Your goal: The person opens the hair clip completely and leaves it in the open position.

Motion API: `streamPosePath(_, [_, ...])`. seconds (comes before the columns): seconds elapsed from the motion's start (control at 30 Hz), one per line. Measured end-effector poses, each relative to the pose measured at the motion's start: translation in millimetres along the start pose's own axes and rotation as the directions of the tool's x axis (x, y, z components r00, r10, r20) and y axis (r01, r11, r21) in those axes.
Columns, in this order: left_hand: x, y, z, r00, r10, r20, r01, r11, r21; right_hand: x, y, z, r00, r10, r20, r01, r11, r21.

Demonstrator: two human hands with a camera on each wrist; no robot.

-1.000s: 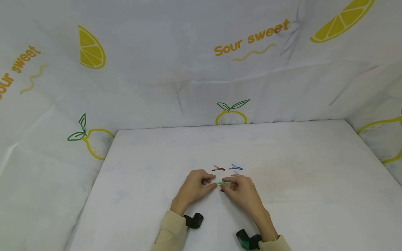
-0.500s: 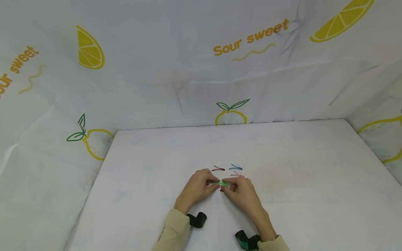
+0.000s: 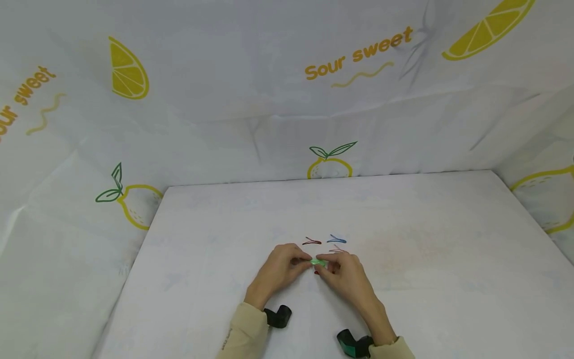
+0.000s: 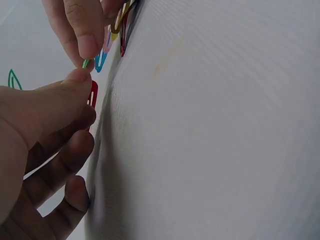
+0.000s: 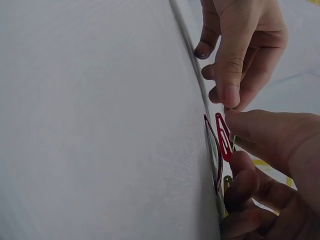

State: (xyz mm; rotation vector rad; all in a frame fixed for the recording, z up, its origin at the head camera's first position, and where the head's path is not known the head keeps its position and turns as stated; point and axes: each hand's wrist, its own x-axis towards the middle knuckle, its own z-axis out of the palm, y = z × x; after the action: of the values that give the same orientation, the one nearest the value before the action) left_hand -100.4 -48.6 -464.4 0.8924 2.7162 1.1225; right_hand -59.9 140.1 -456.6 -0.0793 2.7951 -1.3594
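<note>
A green snap hair clip (image 3: 319,262) is held just above the white table, between both hands. My right hand (image 3: 347,274) pinches its right part between thumb and index finger. At the other end, the thumb and index fingertips of my left hand (image 3: 279,269) pinch the tip of the clip. The left wrist view shows only a sliver of the green clip (image 4: 86,63) between the two hands; fingers cover the rest. A red hair clip (image 5: 224,137) lies right below the hands, partly hidden in the head view.
Beyond the hands lie a dark red hair clip (image 3: 312,241), a blue hair clip (image 3: 337,239) and a pink hair clip (image 3: 337,249). A yellowish clip (image 5: 227,184) shows behind the right fingers. The white table (image 3: 202,239) meets a lemon-print cloth at the back.
The left thumb and index finger, spread near the clip's left end a second ago, have closed on its tip. The left hand then shifted slightly back left. The right hand stays nearly still.
</note>
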Motion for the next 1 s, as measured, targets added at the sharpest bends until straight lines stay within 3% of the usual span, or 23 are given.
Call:
streamPosePath(0.37, [-4.3, -2.2, -1.4, 0.998, 0.016, -0.066, -0.017, 1.000, -0.022, 0.8, 0.7, 0.0, 0.999, -0.047, 0.011, 0.047, 0.997, 0.057])
streamPosePath(0.53, [-2.9, -3.1, -1.7, 0.986, 0.106, -0.127, -0.107, 0.994, 0.002, 0.8, 0.8, 1.6, 0.999, -0.035, 0.018, 0.034, 0.999, 0.043])
streamPosePath(0.7, [-2.9, -1.9, -4.5, 0.969, 0.178, -0.171, -0.185, 0.982, -0.027, 1.0, 0.6, 2.6, 0.999, -0.050, 0.006, 0.049, 0.998, 0.043])
streamPosePath(1.0, [-6.0, -5.5, -8.1, 0.977, 0.158, -0.141, -0.176, 0.976, -0.129, 2.3, 1.4, 2.7, 0.999, -0.052, 0.006, 0.051, 0.992, 0.112])
